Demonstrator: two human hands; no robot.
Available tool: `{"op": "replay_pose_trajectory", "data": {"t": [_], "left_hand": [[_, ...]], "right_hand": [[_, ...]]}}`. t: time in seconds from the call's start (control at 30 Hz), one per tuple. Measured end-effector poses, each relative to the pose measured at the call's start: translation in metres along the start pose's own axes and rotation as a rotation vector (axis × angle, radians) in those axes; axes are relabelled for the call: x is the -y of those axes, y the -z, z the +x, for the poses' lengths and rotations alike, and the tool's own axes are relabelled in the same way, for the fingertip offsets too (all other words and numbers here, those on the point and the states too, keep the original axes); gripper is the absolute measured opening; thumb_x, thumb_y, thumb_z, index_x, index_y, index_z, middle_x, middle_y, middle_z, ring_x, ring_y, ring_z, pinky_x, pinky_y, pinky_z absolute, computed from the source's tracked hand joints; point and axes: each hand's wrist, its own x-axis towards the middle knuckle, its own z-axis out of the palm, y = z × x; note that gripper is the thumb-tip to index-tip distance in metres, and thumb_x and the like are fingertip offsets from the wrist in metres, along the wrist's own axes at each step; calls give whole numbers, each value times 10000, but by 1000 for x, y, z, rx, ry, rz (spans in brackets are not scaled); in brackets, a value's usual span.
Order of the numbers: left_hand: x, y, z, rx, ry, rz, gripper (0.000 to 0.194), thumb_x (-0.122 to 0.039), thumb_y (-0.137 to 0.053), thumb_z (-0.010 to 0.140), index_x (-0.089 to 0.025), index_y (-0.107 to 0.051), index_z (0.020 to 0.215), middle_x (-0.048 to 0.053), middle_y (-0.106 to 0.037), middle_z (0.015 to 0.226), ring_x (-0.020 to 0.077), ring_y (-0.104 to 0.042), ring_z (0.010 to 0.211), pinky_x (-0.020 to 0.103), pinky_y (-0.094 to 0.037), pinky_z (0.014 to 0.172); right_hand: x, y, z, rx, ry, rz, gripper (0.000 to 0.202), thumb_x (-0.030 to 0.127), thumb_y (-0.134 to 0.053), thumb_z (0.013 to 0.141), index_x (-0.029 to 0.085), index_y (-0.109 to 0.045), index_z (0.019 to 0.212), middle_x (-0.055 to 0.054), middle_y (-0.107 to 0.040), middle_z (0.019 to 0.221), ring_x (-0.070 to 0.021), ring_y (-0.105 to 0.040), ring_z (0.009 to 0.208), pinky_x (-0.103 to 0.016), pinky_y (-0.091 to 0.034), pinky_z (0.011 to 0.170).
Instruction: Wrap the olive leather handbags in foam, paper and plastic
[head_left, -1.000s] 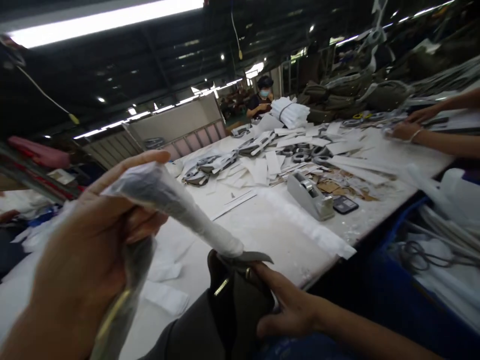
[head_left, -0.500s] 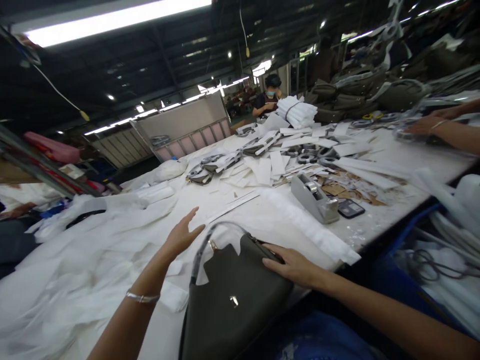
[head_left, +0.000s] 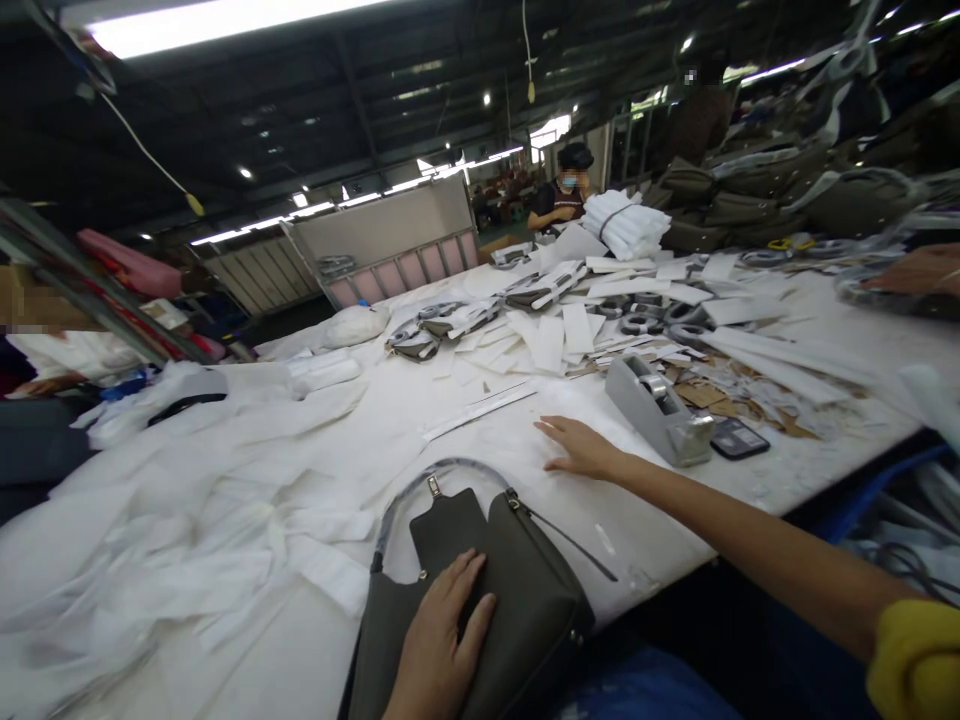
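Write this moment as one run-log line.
left hand: laid on bag | right hand: open and empty, near tape dispenser | bag: at table edge

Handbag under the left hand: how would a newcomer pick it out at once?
Find the white table. At its near edge, a dark olive handbag lies under the left hand, its arched handle pointing away from the wearer. Unlike the similar-coloured bags heaped at the far right, this one lies nearest the camera.

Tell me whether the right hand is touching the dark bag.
Apart. The head view shows a strip of white tabletop between the right hand and the nearest edge of the dark bag.
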Motion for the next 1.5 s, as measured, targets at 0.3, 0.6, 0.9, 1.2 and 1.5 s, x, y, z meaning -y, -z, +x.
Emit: {"op": "replay_pose_trajectory", "data": {"t": [0.3, 0.6, 0.9, 1.2, 1.5], "left_hand": [[-3, 0, 9, -19, 11, -33, 446, -420, -416, 949, -303, -560, 1355, 50, -556, 1408, 248, -524, 1302, 460, -437, 1115], [-25, 77, 80, -67, -120, -56, 427, -428, -476, 955, -289, -536, 1355, 28, -574, 1396, 230, -510, 1313, 408, -405, 1133], [-78, 24, 235, 27, -406, 56, 725, -423, -681, 855, -240, -361, 1480, 87, -457, 1498, 261, -412, 1381, 426, -317, 1171], [-61, 4, 318, 363, -426, 170, 253, -365, -583, 949, -157, -648, 1076, 71, -674, 1088, 210, -645, 1002, 444, -529, 917], [-89, 6, 424, 459, -377, 358, 278, -375, -596, 938, -169, -620, 1124, 78, -632, 1148, 212, -629, 988, 417, -551, 865]], "right_hand": [[-5, -16, 21, 123, 63, -161, 398, 97, -375, 929, 134, -670, 1193, -153, -665, 1231, -245, -581, 1173, -369, -435, 996], [-3, 56, 27, 121, -59, -209, 309, 301, -474, 937, 180, -757, 963, -84, -755, 868, -222, -659, 880, -274, -435, 758], [30, 84, -7, 40, -109, -263, 282, 215, -486, 877, 248, -756, 952, -72, -755, 954, -244, -668, 899, -296, -419, 716], [-11, 125, -114, -101, -366, 92, 379, 422, -411, 915, 222, -725, 984, -60, -733, 813, -213, -651, 690, -324, -471, 682], [-26, 52, -191, -80, -652, 577, 445, 621, -454, 870, 220, -646, 849, -30, -700, 721, -205, -635, 644, -298, -490, 596]]}}
